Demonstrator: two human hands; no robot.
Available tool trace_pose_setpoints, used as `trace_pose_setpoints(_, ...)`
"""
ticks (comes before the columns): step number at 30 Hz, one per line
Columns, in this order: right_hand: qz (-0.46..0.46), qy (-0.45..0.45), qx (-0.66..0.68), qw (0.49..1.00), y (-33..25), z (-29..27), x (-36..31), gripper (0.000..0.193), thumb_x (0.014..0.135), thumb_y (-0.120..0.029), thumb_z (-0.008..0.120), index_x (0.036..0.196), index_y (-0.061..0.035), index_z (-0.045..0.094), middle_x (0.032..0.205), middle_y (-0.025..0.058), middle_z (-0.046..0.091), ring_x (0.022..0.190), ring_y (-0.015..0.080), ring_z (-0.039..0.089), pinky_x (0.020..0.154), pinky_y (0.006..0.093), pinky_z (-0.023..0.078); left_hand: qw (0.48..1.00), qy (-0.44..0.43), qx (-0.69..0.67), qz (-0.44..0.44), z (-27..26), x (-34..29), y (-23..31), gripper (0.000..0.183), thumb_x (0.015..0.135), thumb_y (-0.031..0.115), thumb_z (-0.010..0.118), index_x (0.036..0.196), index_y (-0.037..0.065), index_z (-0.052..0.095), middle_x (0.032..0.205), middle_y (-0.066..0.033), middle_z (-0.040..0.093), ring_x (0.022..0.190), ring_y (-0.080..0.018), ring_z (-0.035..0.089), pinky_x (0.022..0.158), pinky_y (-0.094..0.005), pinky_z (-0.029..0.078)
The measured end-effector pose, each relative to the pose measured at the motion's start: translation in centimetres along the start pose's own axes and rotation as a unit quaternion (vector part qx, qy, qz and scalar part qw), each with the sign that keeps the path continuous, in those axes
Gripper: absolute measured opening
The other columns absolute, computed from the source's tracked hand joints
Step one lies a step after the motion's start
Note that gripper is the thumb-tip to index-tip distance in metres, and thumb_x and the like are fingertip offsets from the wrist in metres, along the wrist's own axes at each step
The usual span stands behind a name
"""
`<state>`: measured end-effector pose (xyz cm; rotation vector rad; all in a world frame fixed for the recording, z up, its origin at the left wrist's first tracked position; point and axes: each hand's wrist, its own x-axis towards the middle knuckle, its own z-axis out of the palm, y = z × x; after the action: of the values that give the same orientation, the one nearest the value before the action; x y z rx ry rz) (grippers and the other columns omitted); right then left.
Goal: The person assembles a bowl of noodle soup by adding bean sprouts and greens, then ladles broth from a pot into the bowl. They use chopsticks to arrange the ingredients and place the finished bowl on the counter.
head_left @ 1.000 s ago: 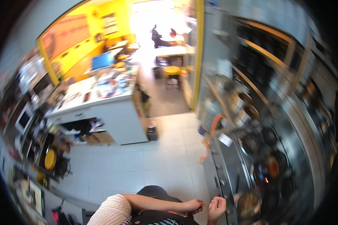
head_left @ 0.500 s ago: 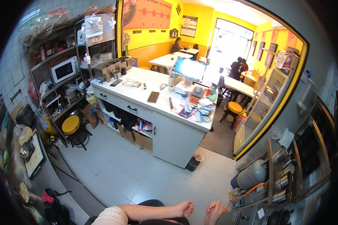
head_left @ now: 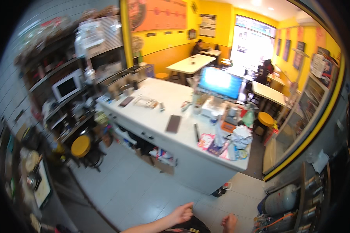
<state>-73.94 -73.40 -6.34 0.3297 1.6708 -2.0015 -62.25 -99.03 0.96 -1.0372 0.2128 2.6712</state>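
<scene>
At the lower edge, my left hand [head_left: 182, 213] is curled into a loose fist over the tiled floor, its bare forearm coming in from below. To its right, my right hand [head_left: 230, 222] is also curled, partly cut off by the lower edge. Nothing shows in either hand, and the two are apart. Ahead of them stands a white counter [head_left: 159, 93]. On its top lie a dark phone [head_left: 174, 124], a lit monitor [head_left: 221, 83] and a heap of crumpled papers and packets [head_left: 242, 136] at the right end. Neither hand touches the counter.
A dark bottle [head_left: 218, 192] stands on the floor by the counter's right end. A grey gas cylinder [head_left: 282, 200] with an orange hose is at the right. Left are a yellow stool [head_left: 81, 146], shelves with a microwave [head_left: 67, 85], and a worktop with a cutting board [head_left: 44, 186].
The counter looks closer and larger, and my view has shifted. My hands have moved slightly farther apart in the picture and stay curled.
</scene>
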Motion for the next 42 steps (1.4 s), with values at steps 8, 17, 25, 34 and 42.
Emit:
trace_pose_setpoints(8, -0.059, -0.293, -0.132, 0.945, -11.8, 21.8, 11.4, 0.039, 0.099, -0.027, 0.039, 0.068, -0.0057, 0.048, 0.056, 0.0024, 0.046, 0.047, 0.0093, 0.041, 0.045, 0.0228, 0.035, 0.943, 0.063, -0.022, 0.326, 3.6, -1.4, 18.5, 0.038, 0.088, 0.005, 0.058, 0.062, 0.014, 0.031, 0.054, 0.0036, 0.026, 0.042, -0.0080, 0.022, 0.037, -0.0233, 0.017)
trace_pose_setpoints(17, -0.112, -0.427, -0.173, 0.881, -14.5, 37.4, 15.5, 0.039, 0.099, -0.026, 0.036, 0.072, -0.0046, 0.052, 0.063, 0.0009, 0.050, 0.054, 0.0071, 0.045, 0.051, 0.0207, 0.037, 0.868, 0.102, -0.010, 0.485, 0.4, -1.4, 35.6, 0.036, 0.085, -0.005, 0.056, 0.064, 0.012, 0.031, 0.059, 0.0012, 0.032, 0.047, -0.0094, 0.029, 0.042, -0.0218, 0.026)
trace_pose_setpoints(25, -0.093, -0.205, -0.205, 0.953, -13.1, 41.4, 19.0, 0.039, 0.098, -0.027, 0.038, 0.068, -0.0053, 0.052, 0.059, 0.0028, 0.051, 0.049, 0.0083, 0.046, 0.046, 0.0216, 0.037, 0.861, 0.150, 0.137, 0.466, 3.1, -0.4, 54.1, 0.008, 0.090, 0.006, 0.053, 0.087, 0.003, 0.046, 0.070, -0.0024, 0.044, 0.058, -0.0099, 0.042, 0.050, -0.0237, 0.039)
trace_pose_setpoints(34, -0.222, -0.177, -0.354, 0.891, -14.4, 53.0, 18.8, 0.020, 0.094, -0.015, 0.047, 0.081, -0.0027, 0.056, 0.068, 0.0062, 0.056, 0.058, 0.0137, 0.051, 0.054, 0.0282, 0.041, 0.616, 0.252, 0.481, 0.571, 3.8, 0.9, 66.5, 0.029, 0.096, 0.019, 0.044, 0.072, 0.003, 0.047, 0.060, -0.0037, 0.045, 0.061, -0.0175, 0.047, 0.058, -0.0317, 0.041)
trace_pose_setpoints(42, -0.411, -0.230, -0.598, 0.648, -15.6, 59.6, 22.6, 0.010, 0.082, -0.008, 0.057, 0.091, -0.0036, 0.055, 0.077, 0.0108, 0.057, 0.075, 0.0292, 0.053, 0.067, 0.0383, 0.045, 0.299, 0.348, 0.643, 0.613, 4.0, 4.7, 70.7, 0.026, 0.080, 0.020, 0.064, 0.094, 0.000, 0.054, 0.102, -0.0158, 0.051, 0.101, -0.0349, 0.044, 0.084, -0.0420, 0.040)
